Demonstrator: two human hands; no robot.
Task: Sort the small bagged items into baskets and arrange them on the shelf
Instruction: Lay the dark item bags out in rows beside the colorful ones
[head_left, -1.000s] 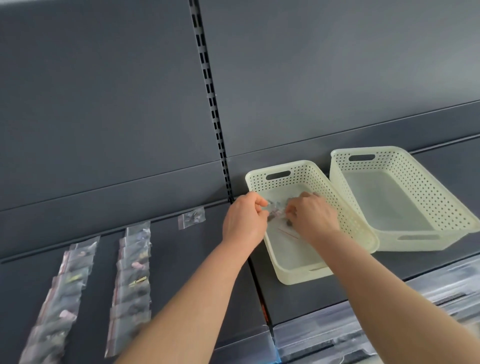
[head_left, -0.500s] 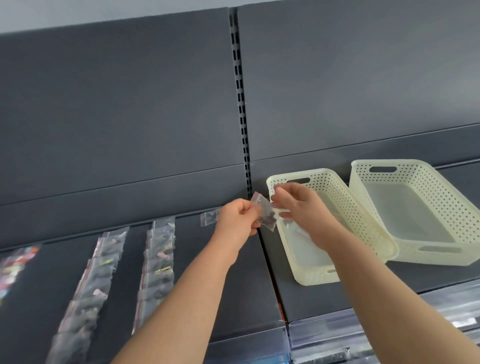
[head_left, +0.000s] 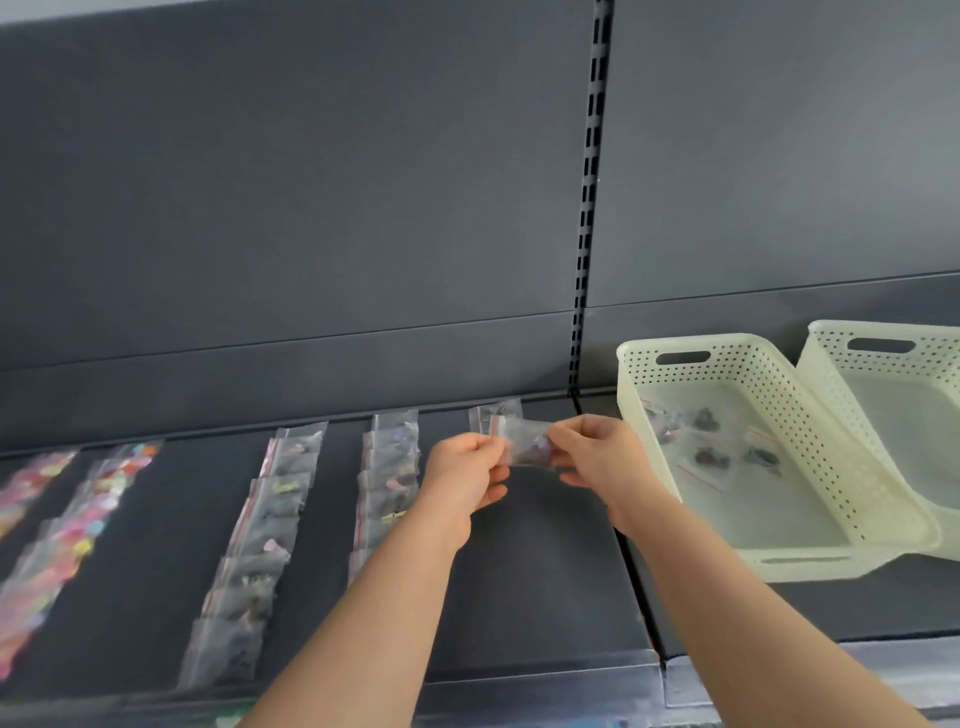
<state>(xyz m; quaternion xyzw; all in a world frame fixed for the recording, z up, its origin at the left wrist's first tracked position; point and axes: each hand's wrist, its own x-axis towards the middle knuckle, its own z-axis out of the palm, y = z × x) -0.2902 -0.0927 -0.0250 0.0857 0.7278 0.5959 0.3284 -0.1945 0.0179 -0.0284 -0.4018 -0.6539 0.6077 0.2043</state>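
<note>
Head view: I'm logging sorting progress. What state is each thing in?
small bag: held above the shelf, between both hands.
left hand: pinches its left end.
right hand: pinches its right end.
left basket: on the shelf, a few bags inside.
right basket: beside it, no bags visible inside.
bag rows: lying overlapped on the shelf.
</note>
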